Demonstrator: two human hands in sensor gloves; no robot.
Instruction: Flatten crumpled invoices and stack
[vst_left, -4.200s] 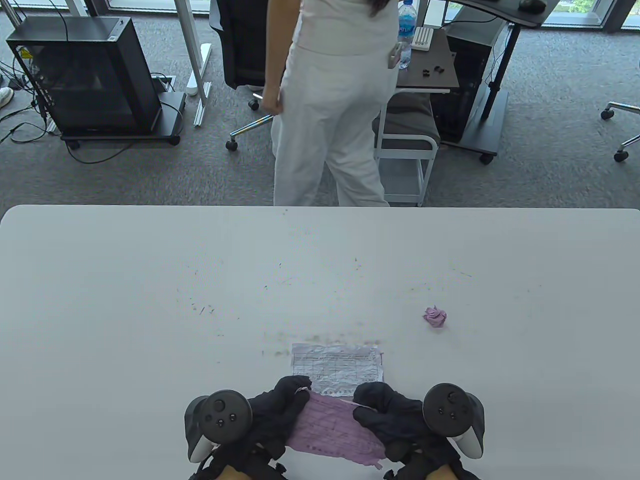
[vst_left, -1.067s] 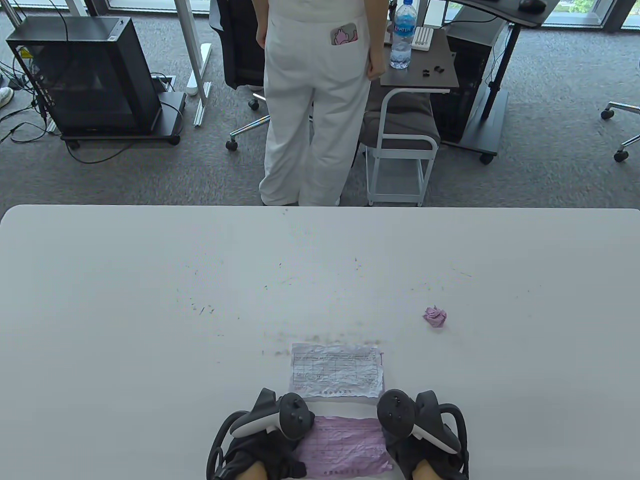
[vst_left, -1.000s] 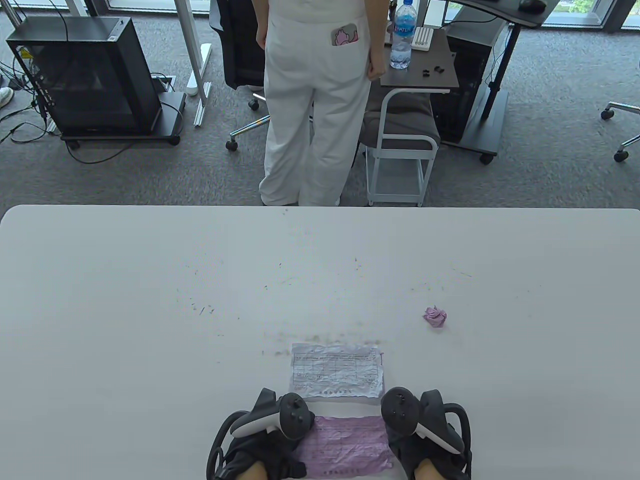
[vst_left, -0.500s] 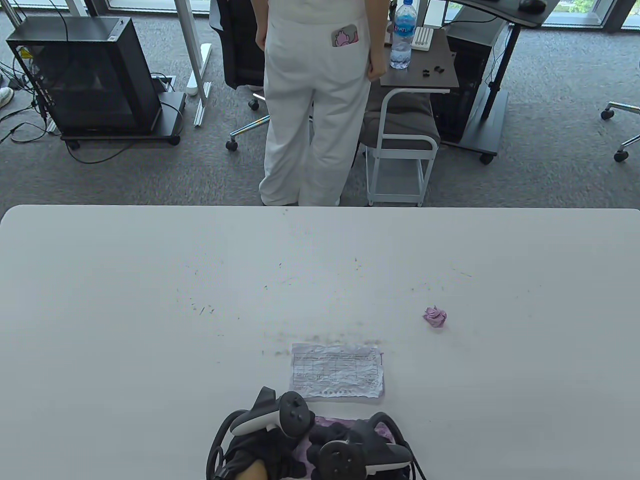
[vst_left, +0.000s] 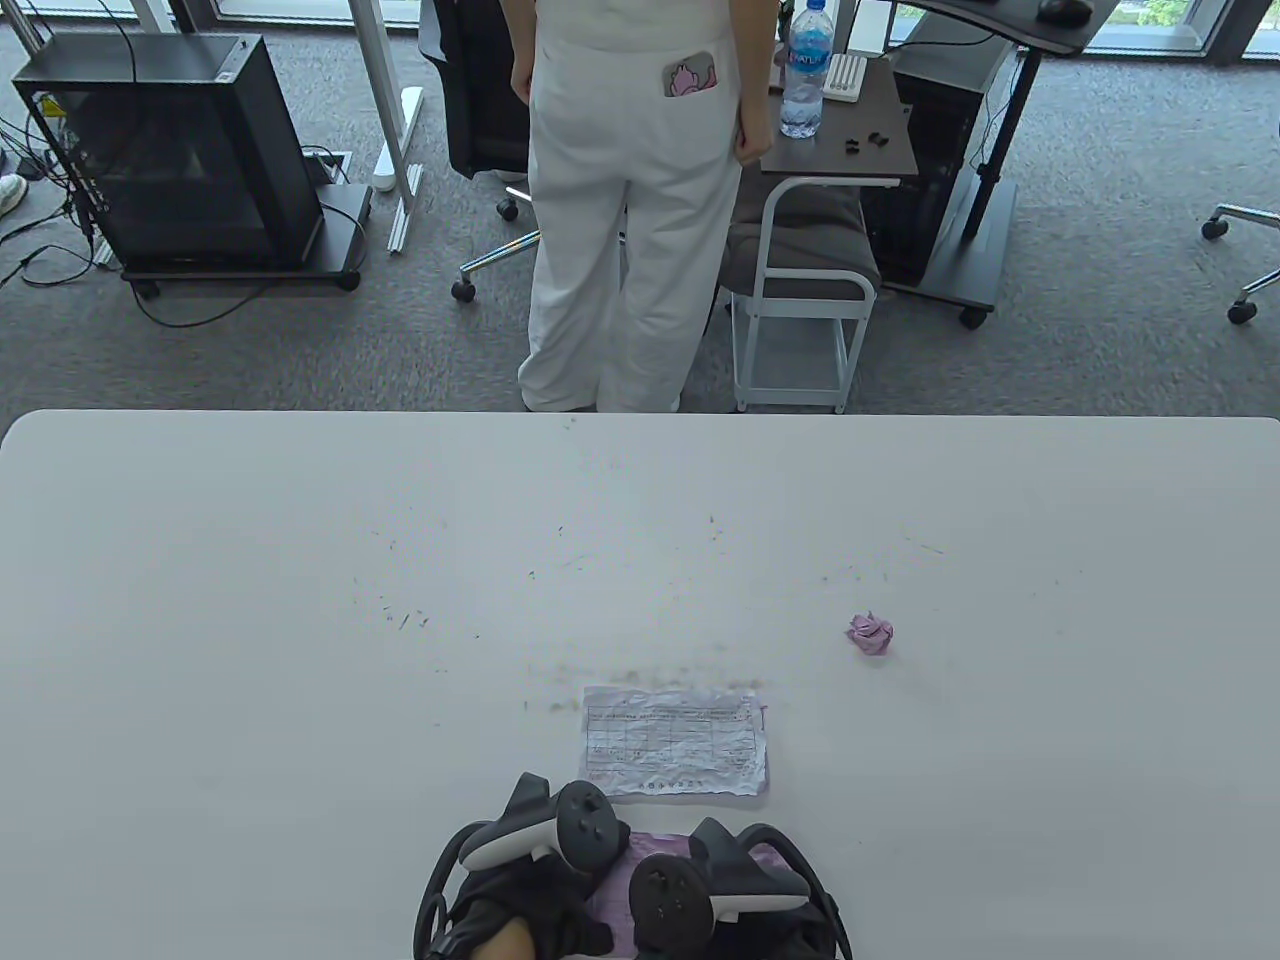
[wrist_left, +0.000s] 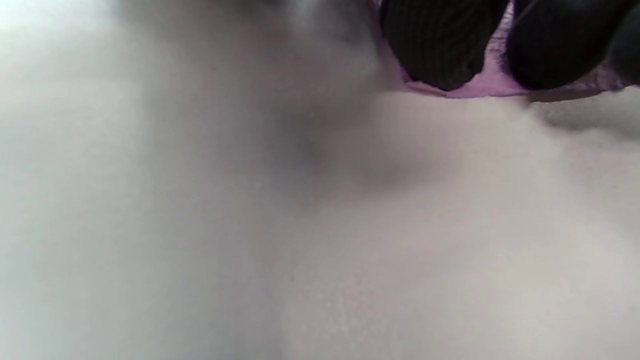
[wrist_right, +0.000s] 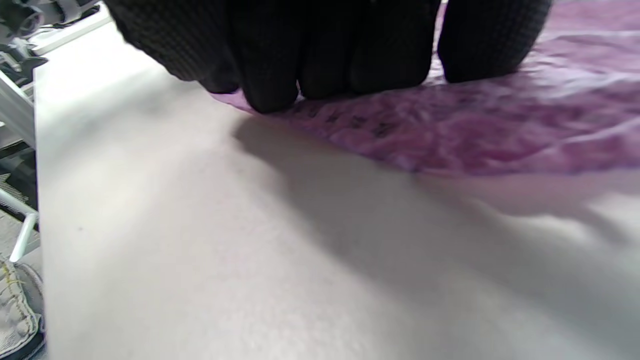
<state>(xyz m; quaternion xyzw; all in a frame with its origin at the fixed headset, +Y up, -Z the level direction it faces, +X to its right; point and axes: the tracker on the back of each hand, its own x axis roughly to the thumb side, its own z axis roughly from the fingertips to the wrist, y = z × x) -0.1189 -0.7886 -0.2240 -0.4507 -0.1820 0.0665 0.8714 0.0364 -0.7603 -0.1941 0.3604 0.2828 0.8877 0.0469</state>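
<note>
A pink invoice (vst_left: 660, 842), still wrinkled, lies flat at the table's near edge, mostly covered by both hands. My left hand (vst_left: 535, 895) rests on its left part; in the left wrist view its fingertips (wrist_left: 440, 47) press the pink invoice (wrist_left: 480, 89) near the edge. My right hand (vst_left: 715, 895) lies across the sheet's middle, and its fingers (wrist_right: 320, 50) sit side by side, pressing down on the pink invoice (wrist_right: 450, 130). A flattened white invoice (vst_left: 675, 742) lies just beyond. A crumpled pink ball (vst_left: 870, 634) sits to the right.
The white table (vst_left: 300, 620) is scuffed near its middle. Beyond its far edge a person in white (vst_left: 625, 200) stands with their back turned, beside a small side table (vst_left: 840, 150) carrying a water bottle (vst_left: 803, 70).
My right hand has swept left from the pink invoice's right edge onto its middle and turned across it. The left hand has stayed where it was.
</note>
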